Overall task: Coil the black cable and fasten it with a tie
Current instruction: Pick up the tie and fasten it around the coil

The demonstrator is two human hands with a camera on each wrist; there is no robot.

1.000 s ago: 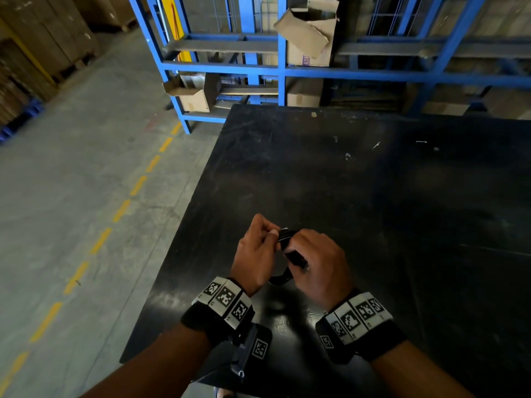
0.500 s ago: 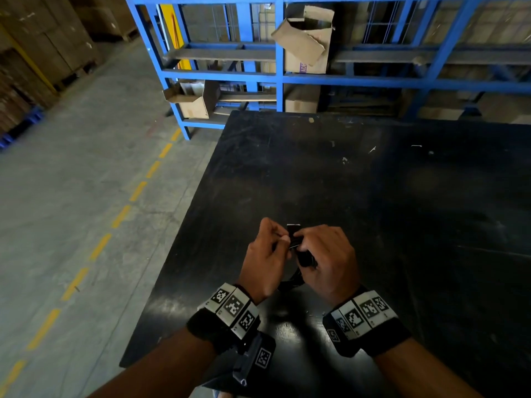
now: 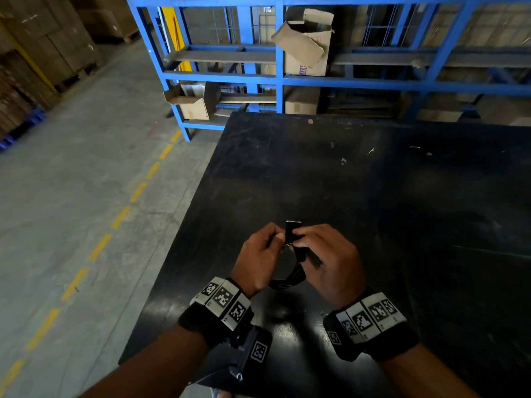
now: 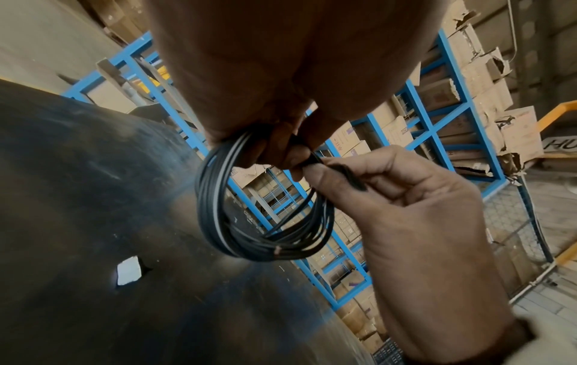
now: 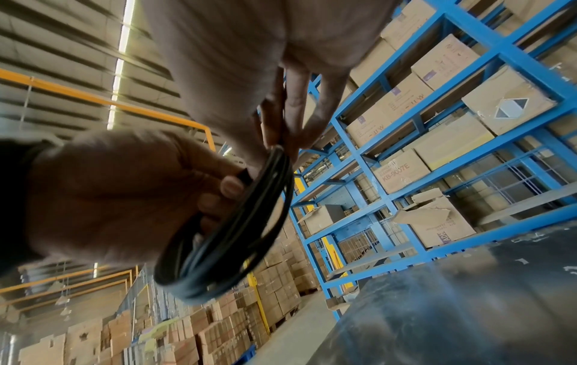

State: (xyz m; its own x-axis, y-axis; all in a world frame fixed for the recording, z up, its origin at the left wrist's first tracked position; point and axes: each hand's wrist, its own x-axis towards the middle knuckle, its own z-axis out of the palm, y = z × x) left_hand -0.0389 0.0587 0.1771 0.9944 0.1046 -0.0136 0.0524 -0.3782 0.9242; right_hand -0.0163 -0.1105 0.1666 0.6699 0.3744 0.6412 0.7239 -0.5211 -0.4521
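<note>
The black cable is wound into a small coil and hangs between my two hands above the black table. A black tie strap wraps the top of the coil, and its free end stands up above my fingers. My left hand grips the top of the coil where the strap crosses it. My right hand pinches the tie between thumb and forefinger. In the right wrist view the coil dangles below both hands. How the strap closes is hidden by my fingers.
The table's left edge drops to a concrete floor with a dashed yellow line. Blue racks with cardboard boxes stand behind the table. A small white scrap lies on the table under the coil.
My hands have drawn closer together over the coil's top. The tie's free end, earlier low by my left fingertips, now stands upright above them.
</note>
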